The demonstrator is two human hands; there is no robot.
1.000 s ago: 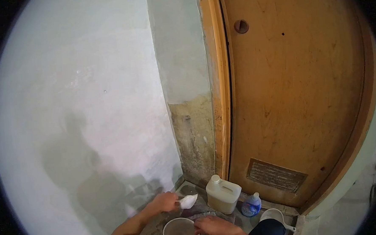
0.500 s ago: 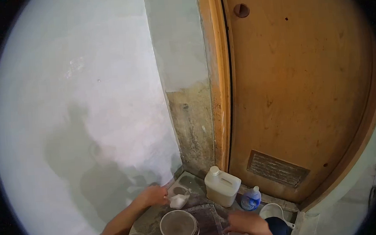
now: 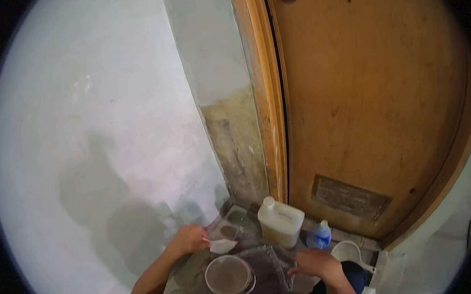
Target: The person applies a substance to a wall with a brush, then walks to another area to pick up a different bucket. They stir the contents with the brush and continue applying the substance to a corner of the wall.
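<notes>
My left hand (image 3: 191, 239) is closed around the narrow handle of a white scraper (image 3: 222, 246), whose broad end points right above the floor. Whether the white on it is putty or the blade itself is hard to tell. Just below it stands a round bucket (image 3: 207, 279) with a pale rim and a greyish inside. On the bucket's right, my right hand (image 3: 312, 263) has its fingers bent together near a dark cloth or sack (image 3: 268, 260) on the floor. What those fingers hold, if anything, I cannot make out.
A whitish jug (image 3: 282, 224) and a blue-labelled bottle (image 3: 319, 236) stand by the wooden door (image 3: 377, 113). A white dipper (image 3: 347, 252) lies right of them. The white wall (image 3: 138, 125) rises on the left, meeting a stained strip beside the door frame.
The white scraper has turned from a rounded lump to a flatter edge-on shape. My right hand is slightly higher and less blurred. The view has shifted a little.
</notes>
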